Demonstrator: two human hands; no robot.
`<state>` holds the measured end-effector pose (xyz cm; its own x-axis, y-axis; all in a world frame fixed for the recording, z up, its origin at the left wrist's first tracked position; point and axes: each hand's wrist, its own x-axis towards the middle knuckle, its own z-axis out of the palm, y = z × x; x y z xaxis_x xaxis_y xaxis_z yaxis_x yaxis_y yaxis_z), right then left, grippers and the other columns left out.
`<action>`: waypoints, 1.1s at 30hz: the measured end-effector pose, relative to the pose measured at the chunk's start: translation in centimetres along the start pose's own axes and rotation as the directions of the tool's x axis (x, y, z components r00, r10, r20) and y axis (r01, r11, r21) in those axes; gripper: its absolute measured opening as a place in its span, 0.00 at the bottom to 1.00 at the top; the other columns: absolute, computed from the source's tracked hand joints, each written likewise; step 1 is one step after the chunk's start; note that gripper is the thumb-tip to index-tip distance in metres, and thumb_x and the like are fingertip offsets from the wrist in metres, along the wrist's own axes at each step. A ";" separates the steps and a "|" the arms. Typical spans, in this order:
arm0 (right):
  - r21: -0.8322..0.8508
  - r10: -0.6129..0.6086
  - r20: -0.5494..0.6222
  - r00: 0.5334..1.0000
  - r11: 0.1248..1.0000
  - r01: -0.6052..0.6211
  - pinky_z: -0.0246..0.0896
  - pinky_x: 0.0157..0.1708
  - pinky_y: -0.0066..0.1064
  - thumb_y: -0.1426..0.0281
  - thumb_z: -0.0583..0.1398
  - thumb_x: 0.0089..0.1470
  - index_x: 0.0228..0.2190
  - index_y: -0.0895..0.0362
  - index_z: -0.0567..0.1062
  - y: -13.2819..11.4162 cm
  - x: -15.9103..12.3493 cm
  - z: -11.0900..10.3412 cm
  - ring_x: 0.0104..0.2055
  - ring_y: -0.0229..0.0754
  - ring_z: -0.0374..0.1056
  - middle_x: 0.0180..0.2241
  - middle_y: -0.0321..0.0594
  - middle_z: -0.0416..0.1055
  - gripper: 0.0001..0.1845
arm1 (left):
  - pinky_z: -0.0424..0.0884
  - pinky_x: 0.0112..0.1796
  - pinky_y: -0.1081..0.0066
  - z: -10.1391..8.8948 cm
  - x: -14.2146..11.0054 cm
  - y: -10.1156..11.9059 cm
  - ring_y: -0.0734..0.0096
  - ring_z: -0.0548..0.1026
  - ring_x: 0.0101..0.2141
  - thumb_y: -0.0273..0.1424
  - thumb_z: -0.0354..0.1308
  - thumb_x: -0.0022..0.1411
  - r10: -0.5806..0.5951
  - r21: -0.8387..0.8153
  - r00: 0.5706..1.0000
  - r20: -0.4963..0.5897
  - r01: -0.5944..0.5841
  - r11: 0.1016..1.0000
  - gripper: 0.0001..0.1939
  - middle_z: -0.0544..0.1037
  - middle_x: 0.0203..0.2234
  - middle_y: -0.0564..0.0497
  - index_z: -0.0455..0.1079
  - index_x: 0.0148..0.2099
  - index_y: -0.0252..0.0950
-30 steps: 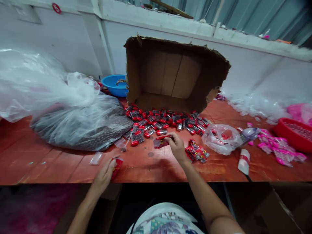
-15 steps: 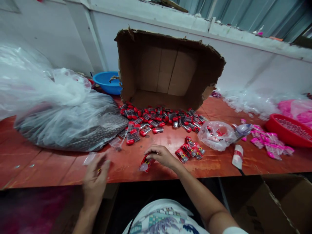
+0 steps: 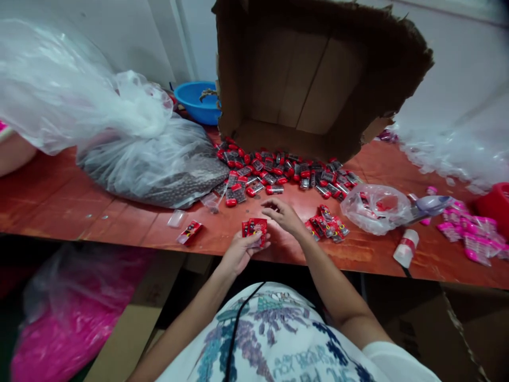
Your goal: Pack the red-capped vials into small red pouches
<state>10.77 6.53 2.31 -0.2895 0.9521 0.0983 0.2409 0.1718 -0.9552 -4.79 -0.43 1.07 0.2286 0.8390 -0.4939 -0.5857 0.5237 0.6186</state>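
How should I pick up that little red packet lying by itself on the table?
Pinch the lone red packet by its two long edges, coming straight down from above. It lies flat and slanted on the red table, with bare space around it, so fingers can fit on both sides.

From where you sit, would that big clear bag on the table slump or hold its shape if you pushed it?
The big clear bag would probably slump: its thin film is crumpled and loose on top. It looks heavy for a bag, since a dark mass of small pieces fills its flattened bottom on the table. It likely drags rather than slides.

Packing workshop: red worktable (image 3: 59, 201) strewn with sachets (image 3: 278, 172), torn carton (image 3: 318, 79).
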 end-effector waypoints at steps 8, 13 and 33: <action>0.120 0.095 0.018 0.995 0.988 -0.096 0.60 0.33 0.29 0.66 0.64 0.46 0.29 0.57 0.76 0.5 -2.1 0.2 0.30 0.37 0.66 0.26 0.33 0.70 0.08 | 0.76 0.34 0.64 0.4 0.5 0.1 0.65 0.78 0.29 0.21 0.65 0.44 0.017 0.025 0.999 -0.028 -0.016 1.000 0.15 0.80 0.29 0.48 0.73 0.38 0.31; 0.044 -0.036 0.100 0.994 0.999 0.032 0.61 0.36 0.30 0.65 0.66 0.46 0.27 0.55 0.80 0.0 -1.6 -1.2 0.33 0.38 0.67 0.29 0.36 0.68 0.07 | 0.75 0.34 0.66 0.6 0.9 0.0 0.63 0.79 0.30 0.20 0.66 0.43 -0.072 0.072 0.997 0.034 0.069 0.995 0.18 0.80 0.30 0.47 0.72 0.40 0.32; 0.110 0.065 0.060 0.996 0.991 -0.071 0.64 0.36 0.30 0.70 0.61 0.49 0.44 0.55 0.72 1.0 -2.1 -1.3 0.35 0.38 0.70 0.33 0.35 0.73 0.18 | 0.76 0.28 0.70 0.4 1.4 0.0 0.70 0.77 0.28 0.27 0.68 0.48 0.015 0.068 0.997 -0.075 -0.010 0.998 0.13 0.79 0.30 0.47 0.74 0.38 0.32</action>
<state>12.77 5.01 1.54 -0.3284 0.9443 0.0193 0.1577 0.0749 -0.9846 -4.17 0.78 0.62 0.1611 0.8331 -0.5291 -0.5334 0.5246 0.6636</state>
